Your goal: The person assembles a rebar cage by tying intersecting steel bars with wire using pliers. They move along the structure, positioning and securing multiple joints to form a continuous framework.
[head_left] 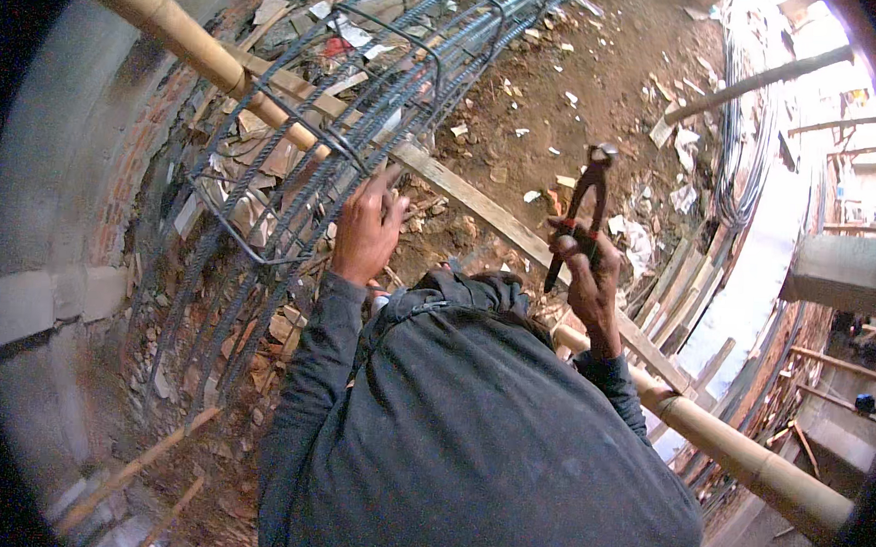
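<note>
A cage of ribbed steel rebar (312, 133) runs diagonally from the lower left to the top, with square stirrups around its long bars. My left hand (366, 225) is at the cage's right side, its fingers stretched toward the bars and partly apart. No object shows clearly in it; whether the fingertips touch a bar is hard to tell. On the right, my right hand (589, 257) grips a pair of end-cutting pincers (603, 155) by the handles. Their rounded jaws point up and away from me, over the dirt, apart from the cage.
A bamboo pole (188, 38) reaches into the cage from the upper left. A wooden batten (471, 201) crosses in front of me, and another bamboo pole (755, 459) lies at the lower right. Rubble covers the soil (537, 90). A concrete wall (47, 174) stands left; bundled rods (747, 141) lie right.
</note>
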### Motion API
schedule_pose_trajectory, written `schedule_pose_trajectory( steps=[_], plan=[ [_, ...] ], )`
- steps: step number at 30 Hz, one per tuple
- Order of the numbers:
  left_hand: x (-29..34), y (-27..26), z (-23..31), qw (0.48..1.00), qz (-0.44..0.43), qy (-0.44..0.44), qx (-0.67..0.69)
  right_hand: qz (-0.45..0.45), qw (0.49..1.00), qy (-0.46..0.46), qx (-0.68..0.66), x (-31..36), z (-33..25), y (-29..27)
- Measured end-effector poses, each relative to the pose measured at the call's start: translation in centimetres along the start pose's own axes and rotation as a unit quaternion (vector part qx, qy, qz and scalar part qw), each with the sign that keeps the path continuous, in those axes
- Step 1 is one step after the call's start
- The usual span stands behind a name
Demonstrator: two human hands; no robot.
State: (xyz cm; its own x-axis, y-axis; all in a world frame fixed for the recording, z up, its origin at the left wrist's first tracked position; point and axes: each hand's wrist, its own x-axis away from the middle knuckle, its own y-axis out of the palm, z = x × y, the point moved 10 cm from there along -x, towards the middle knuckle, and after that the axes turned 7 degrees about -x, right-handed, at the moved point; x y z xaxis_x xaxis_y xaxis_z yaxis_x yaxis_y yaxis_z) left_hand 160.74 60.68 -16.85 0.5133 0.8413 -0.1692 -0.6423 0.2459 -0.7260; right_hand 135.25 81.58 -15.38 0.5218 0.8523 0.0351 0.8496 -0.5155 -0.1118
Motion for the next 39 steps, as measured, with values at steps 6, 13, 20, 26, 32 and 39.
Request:
schedule_pose_trajectory(
  steps=[6, 13, 20, 26, 32, 39],
  plan=[
    [-3.4, 6.8, -3.1, 0.996, 0.054, 0.006, -0.067, 0.110, 0.993, -0.041, -0.001, 0.5, -1.6, -5.4],
    [-4.6, 7.5, -3.5, 0.993, 0.085, 0.017, -0.081, 0.141, 0.988, 0.009, -0.064, 1.2, 0.5, -7.7],
    [-3.3, 4.2, 0.1, 0.989, 0.141, 0.027, -0.037, 0.015, 0.996, 0.041, -0.080, -0.1, 0.6, -5.2],
    [0.7, -0.7, 1.0, 0.975, 0.213, -0.007, -0.063, -0.221, 0.966, -0.130, 0.024, -2.3, -3.4, 0.3],
    [7.4, -2.4, -2.6, 0.968, 0.229, -0.088, 0.059, -0.332, 0.927, -0.100, 0.140, -3.0, -3.6, 3.3],
    [16.7, 0.3, -8.5, 0.852, 0.244, -0.367, 0.282, -0.395, 0.890, -0.075, 0.215, -3.5, -3.7, 4.2]
  ],
)
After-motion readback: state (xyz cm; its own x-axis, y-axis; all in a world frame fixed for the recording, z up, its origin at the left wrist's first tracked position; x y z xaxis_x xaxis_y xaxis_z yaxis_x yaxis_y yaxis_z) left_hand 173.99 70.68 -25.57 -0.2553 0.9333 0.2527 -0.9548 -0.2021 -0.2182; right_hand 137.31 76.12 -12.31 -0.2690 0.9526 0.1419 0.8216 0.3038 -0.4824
